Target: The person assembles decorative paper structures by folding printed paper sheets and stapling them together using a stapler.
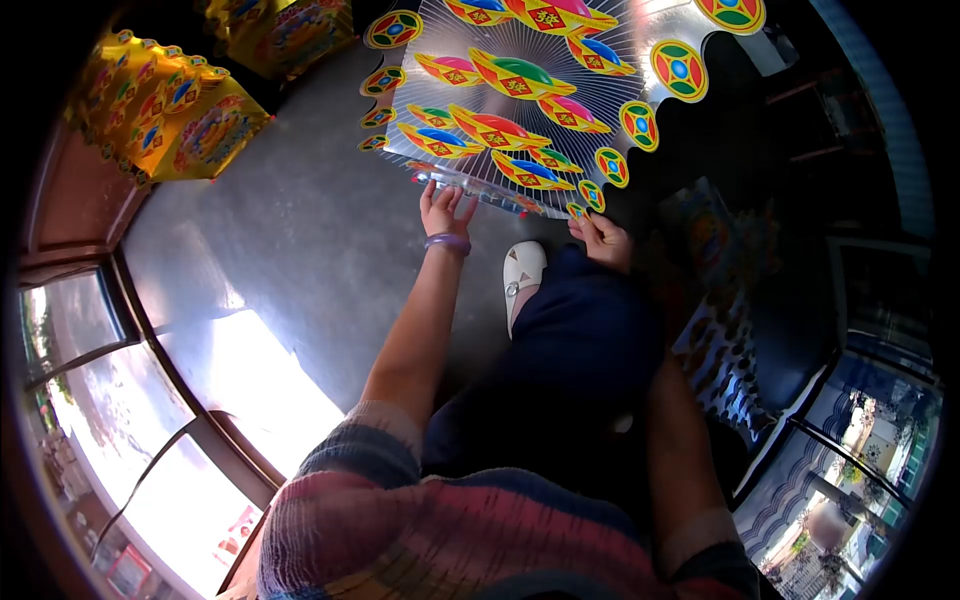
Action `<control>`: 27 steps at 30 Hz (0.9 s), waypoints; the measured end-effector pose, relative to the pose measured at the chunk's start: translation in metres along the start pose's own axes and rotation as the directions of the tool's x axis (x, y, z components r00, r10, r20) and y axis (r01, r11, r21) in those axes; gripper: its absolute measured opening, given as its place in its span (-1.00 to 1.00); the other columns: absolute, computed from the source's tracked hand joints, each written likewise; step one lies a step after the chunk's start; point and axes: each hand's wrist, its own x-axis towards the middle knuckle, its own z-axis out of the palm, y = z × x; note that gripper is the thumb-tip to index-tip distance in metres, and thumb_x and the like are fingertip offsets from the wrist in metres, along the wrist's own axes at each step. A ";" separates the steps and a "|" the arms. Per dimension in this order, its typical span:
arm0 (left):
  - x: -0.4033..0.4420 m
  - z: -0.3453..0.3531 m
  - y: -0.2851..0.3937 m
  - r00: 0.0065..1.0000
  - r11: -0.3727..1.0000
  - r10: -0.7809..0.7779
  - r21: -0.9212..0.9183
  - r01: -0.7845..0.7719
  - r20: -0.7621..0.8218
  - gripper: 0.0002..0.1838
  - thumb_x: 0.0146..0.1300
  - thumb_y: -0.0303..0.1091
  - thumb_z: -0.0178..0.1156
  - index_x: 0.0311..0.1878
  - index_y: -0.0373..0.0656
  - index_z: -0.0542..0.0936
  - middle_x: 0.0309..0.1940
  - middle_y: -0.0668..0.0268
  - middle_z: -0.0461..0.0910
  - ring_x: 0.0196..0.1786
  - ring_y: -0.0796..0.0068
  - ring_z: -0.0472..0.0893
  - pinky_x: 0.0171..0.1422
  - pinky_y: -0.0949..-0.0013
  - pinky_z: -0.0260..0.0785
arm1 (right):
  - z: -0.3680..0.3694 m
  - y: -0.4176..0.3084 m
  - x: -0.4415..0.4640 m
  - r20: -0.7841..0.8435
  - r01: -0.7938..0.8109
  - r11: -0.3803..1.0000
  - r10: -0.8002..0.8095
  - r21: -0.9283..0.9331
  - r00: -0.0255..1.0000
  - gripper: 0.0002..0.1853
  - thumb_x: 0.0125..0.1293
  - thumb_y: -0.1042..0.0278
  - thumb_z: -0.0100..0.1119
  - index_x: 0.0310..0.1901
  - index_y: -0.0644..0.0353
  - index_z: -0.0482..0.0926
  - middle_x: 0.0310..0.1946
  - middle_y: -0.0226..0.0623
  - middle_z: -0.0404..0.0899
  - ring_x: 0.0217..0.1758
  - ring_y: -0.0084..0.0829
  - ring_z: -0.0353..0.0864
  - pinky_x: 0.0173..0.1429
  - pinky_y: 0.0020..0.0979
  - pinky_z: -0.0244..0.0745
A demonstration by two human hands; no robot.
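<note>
A large silver paper decoration with colourful ingot shapes (515, 75) and round coin shapes along its scalloped edge fills the top centre. My left hand (445, 212), with a purple bangle at the wrist, is at its lower left edge, fingers apart and reaching up to the rim. At the lower right corner my right hand (602, 240) pinches the edge beside the smallest coin shape. The decoration's underside is mostly hidden.
Gold decorations (165, 110) hang at the upper left. The grey floor (290, 200) lies below, with a white shoe (523, 270) on my foot. Bright windows (140, 420) are on the left. A dim silver decoration (715, 350) is at the right.
</note>
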 end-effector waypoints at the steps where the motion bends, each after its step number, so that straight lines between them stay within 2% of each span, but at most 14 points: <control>1: -0.002 0.001 0.009 0.997 0.997 0.074 0.016 -0.073 -0.028 -0.48 0.11 -0.50 0.06 0.14 0.05 0.19 -0.06 0.24 0.32 0.01 0.30 0.37 0.01 -0.15 0.34 | -0.005 0.007 0.001 0.023 -0.003 1.000 0.003 -0.007 1.000 -0.80 0.24 0.41 0.01 -0.27 0.40 0.52 -0.39 -0.22 0.59 -0.35 -0.53 0.59 -0.21 -0.59 0.48; 5: -0.019 0.030 0.064 0.976 0.978 0.211 0.011 -0.211 -0.051 -0.38 0.13 -0.42 0.08 0.23 0.14 0.08 -0.01 0.30 0.30 0.07 0.36 0.33 0.00 -0.08 0.35 | 0.016 0.007 -0.006 0.020 0.013 0.995 -0.015 0.103 1.000 -0.78 0.12 0.48 0.15 -0.21 0.42 0.50 -0.44 -0.23 0.60 -0.38 -0.57 0.59 -0.24 -0.59 0.47; 6: -0.014 0.029 0.074 0.975 0.975 0.222 0.010 -0.223 0.014 -0.37 0.13 -0.37 0.10 0.24 0.14 0.08 -0.02 0.31 0.30 0.09 0.35 0.31 0.01 -0.08 0.35 | 0.020 -0.001 -0.009 0.102 -0.021 1.000 0.023 -0.020 0.995 -0.71 0.04 0.49 0.22 -0.19 0.44 0.49 -0.42 -0.20 0.60 -0.35 -0.53 0.59 -0.22 -0.56 0.48; 7: -0.008 0.028 0.084 0.969 0.972 0.234 0.009 -0.235 0.074 -0.37 0.12 -0.33 0.11 0.24 0.13 0.08 -0.03 0.32 0.30 0.11 0.34 0.30 0.02 -0.07 0.34 | 0.027 0.016 -0.005 0.252 0.063 0.987 -0.099 0.146 0.963 -0.65 0.01 0.48 0.24 -0.14 0.44 0.47 -0.39 -0.17 0.60 -0.31 -0.49 0.60 -0.18 -0.53 0.48; 9: 0.001 0.030 0.096 0.948 0.943 0.310 0.102 -0.317 0.075 -0.45 0.10 -0.22 0.16 0.17 0.09 0.21 -0.08 0.31 0.35 0.11 0.29 0.32 0.09 -0.13 0.28 | 0.032 -0.003 -0.007 0.423 0.041 0.994 -0.080 0.100 0.903 -0.64 0.05 0.54 0.15 -0.06 0.39 0.45 -0.27 -0.16 0.58 -0.25 -0.47 0.59 -0.14 -0.53 0.47; 11: -0.006 0.035 0.101 0.947 0.930 0.315 0.176 -0.322 0.069 -0.43 0.08 -0.16 0.18 0.16 0.05 0.24 -0.08 0.32 0.35 0.11 0.31 0.32 0.13 -0.09 0.25 | 0.026 0.000 0.005 0.384 0.187 0.981 -0.195 0.058 0.903 -0.68 0.07 0.56 0.10 -0.08 0.34 0.47 -0.24 -0.16 0.57 -0.24 -0.46 0.59 -0.15 -0.53 0.47; 13: -0.015 0.030 0.099 0.963 0.939 0.256 0.217 -0.268 0.084 -0.46 0.11 -0.30 0.13 0.18 0.05 0.22 0.04 0.31 0.29 0.15 0.30 0.29 0.14 -0.09 0.24 | 0.016 0.008 0.027 0.079 0.174 0.971 -0.188 0.165 0.979 -0.72 0.08 0.58 0.07 -0.11 0.29 0.49 -0.27 -0.16 0.57 -0.25 -0.45 0.59 -0.18 -0.52 0.48; 14: -0.017 0.021 0.094 0.965 0.928 0.236 0.267 -0.259 0.116 -0.46 0.12 -0.34 0.11 0.19 0.05 0.21 0.08 0.30 0.26 0.17 0.29 0.28 0.14 -0.09 0.23 | 0.008 0.012 0.041 -0.125 0.173 0.984 -0.168 0.030 0.978 -0.72 0.08 0.59 0.05 -0.11 0.25 0.48 -0.28 -0.17 0.57 -0.23 -0.46 0.58 -0.18 -0.50 0.48; 17: -0.046 -0.006 0.065 0.942 0.823 0.139 0.493 -0.282 0.306 -0.35 0.09 -0.55 0.04 0.26 0.05 0.10 0.18 0.24 0.14 0.21 0.29 0.23 0.14 0.01 0.28 | -0.025 0.004 0.094 -0.358 0.176 0.962 -0.242 -0.209 0.902 -0.54 -0.01 0.56 0.06 0.03 0.24 0.36 -0.19 -0.13 0.51 -0.12 -0.28 0.54 -0.09 -0.40 0.49; 19: -0.070 -0.021 0.037 0.922 0.782 -0.045 0.588 -0.208 0.386 -0.24 0.04 -0.64 0.05 0.30 0.03 0.00 0.24 0.22 0.07 0.26 0.30 0.17 0.12 0.14 0.32 | -0.044 -0.017 0.123 -0.350 0.102 0.942 -0.216 -0.319 0.911 -0.42 -0.01 0.52 0.09 0.13 0.21 0.24 0.06 -0.06 0.31 0.10 -0.16 0.34 0.14 -0.33 0.32; 21: -0.063 -0.067 -0.001 0.846 0.452 -0.004 0.755 -0.475 0.534 -0.18 0.04 -0.62 0.12 0.32 -0.01 -0.07 0.22 0.16 0.11 0.22 0.32 0.25 0.05 0.29 0.38 | -0.055 -0.031 0.149 -0.341 0.116 0.909 -0.265 -0.400 0.902 -0.32 -0.01 0.49 0.11 0.21 0.17 0.12 0.18 -0.05 0.15 0.20 -0.09 0.21 0.24 -0.29 0.21; 23: -0.101 -0.033 -0.024 0.964 0.640 -0.131 0.762 -0.097 0.232 -0.15 0.04 -0.54 0.19 0.32 -0.06 -0.10 0.20 0.13 0.16 0.12 0.33 0.36 0.01 0.35 0.40 | -0.055 -0.023 0.176 -0.357 0.196 0.893 -0.351 -0.404 0.866 -0.32 0.01 0.46 0.16 0.22 0.12 0.14 0.14 -0.03 0.21 0.15 -0.11 0.28 0.19 -0.33 0.26; 25: -0.109 -0.029 -0.046 0.981 0.676 -0.150 0.737 0.009 0.126 -0.19 0.07 -0.47 0.21 0.30 -0.13 -0.07 0.15 0.11 0.24 0.03 0.34 0.45 -0.03 0.38 0.42 | -0.058 -0.019 0.184 -0.282 0.192 0.914 -0.301 -0.357 0.911 -0.39 0.01 0.47 0.15 0.17 0.11 0.23 0.09 -0.04 0.28 0.12 -0.12 0.32 0.16 -0.32 0.28; 27: -0.090 -0.038 -0.054 0.982 0.654 -0.017 0.745 -0.133 0.190 -0.33 0.13 -0.41 0.16 0.25 -0.23 0.05 0.06 0.11 0.34 -0.04 0.36 0.49 -0.04 0.37 0.43 | -0.055 -0.008 0.193 -0.231 0.260 0.887 -0.364 -0.382 0.903 -0.54 0.02 0.48 0.13 0.04 0.12 0.39 -0.03 -0.09 0.41 0.01 -0.16 0.42 0.06 -0.33 0.35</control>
